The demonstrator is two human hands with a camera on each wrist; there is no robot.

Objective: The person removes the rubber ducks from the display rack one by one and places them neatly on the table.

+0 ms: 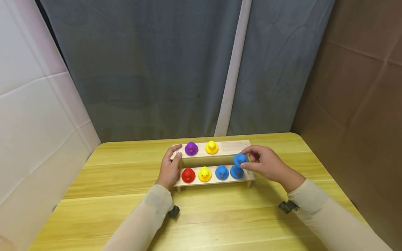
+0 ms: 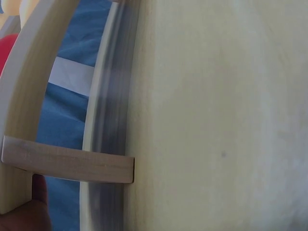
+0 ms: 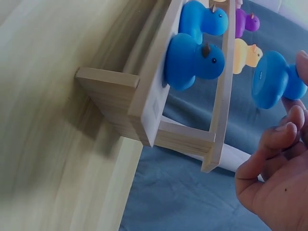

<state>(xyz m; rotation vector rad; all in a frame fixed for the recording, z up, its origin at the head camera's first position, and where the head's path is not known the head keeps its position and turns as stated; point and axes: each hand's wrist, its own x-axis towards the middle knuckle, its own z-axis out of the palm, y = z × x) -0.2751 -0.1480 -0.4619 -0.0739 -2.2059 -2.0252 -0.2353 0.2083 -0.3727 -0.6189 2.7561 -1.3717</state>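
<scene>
My right hand [image 1: 267,164] pinches a blue rubber duck [image 1: 240,159] between thumb and fingers, raised by the right end of a two-tier wooden rack [image 1: 232,148]. In the right wrist view, the flat underside of that held duck [image 3: 263,79] shows, apart from the shelves. With thumb and fingers, my left hand [image 1: 169,170] holds the rack's left end. Along the lower shelf sit a red duck [image 1: 188,175], a yellow duck [image 1: 205,174] and two blue ducks [image 1: 222,172]. On the upper shelf are a purple duck [image 1: 191,149] and another yellow duck [image 1: 211,147].
The rack stands on a wood-grain table [image 1: 213,216], near its back edge. Behind hangs a grey-blue curtain [image 1: 141,69] with a pale strip. White cloth [image 1: 37,104] lines the left side and brown cloth [image 1: 355,87] the right.
</scene>
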